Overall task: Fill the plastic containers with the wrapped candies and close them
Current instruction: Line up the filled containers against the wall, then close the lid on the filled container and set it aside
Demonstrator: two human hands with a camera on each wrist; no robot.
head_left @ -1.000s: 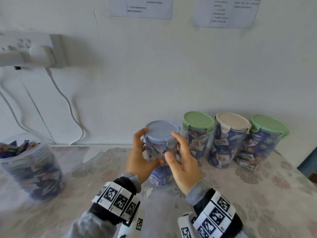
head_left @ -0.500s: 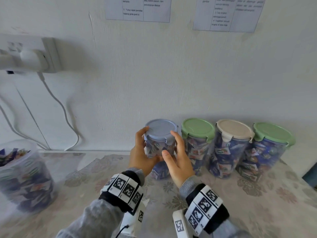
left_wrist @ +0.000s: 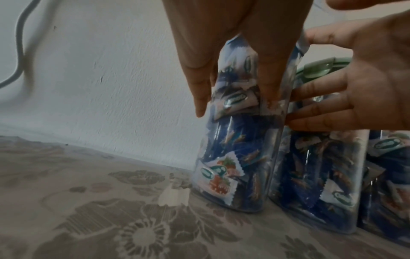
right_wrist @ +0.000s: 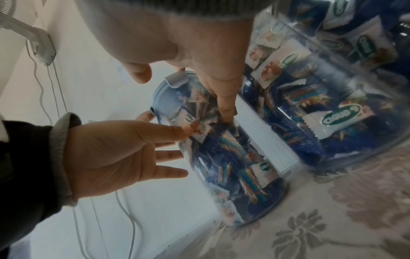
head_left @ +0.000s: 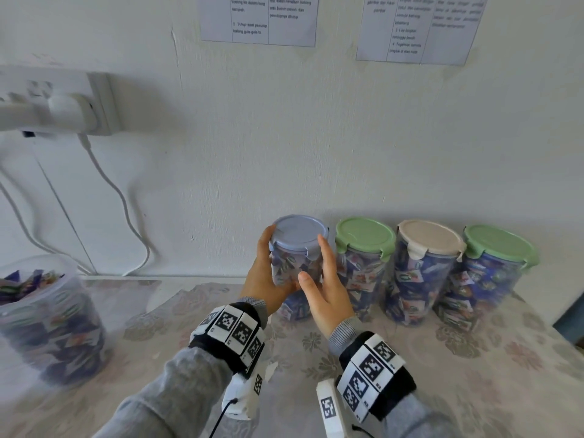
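Observation:
A clear container with a blue lid point(head_left: 298, 237), packed with wrapped candies, stands on the table against the wall at the left end of a row. The same container point(left_wrist: 239, 157) point(right_wrist: 233, 157) rests on its base in both wrist views. My left hand point(head_left: 262, 279) point(left_wrist: 221, 43) point(right_wrist: 106, 154) holds its left side, thumb on the front and fingers round the back. My right hand point(head_left: 328, 295) point(left_wrist: 366, 87) point(right_wrist: 199, 52) lies along its right side with straight fingers touching and the thumb off it.
To its right stand three closed, filled containers: a green lid point(head_left: 365, 238), a beige lid point(head_left: 429, 238) and a green lid point(head_left: 499, 248). A big open tub of candies point(head_left: 47, 317) sits far left. A wall socket point(head_left: 53, 112) and cable point(head_left: 126, 216) are behind. A floral cloth point(head_left: 442, 374) covers the table.
Both hands carried the blue-lidded container back toward the wall and set it beside the green-lidded one. My right hand's grip has loosened to straight fingers.

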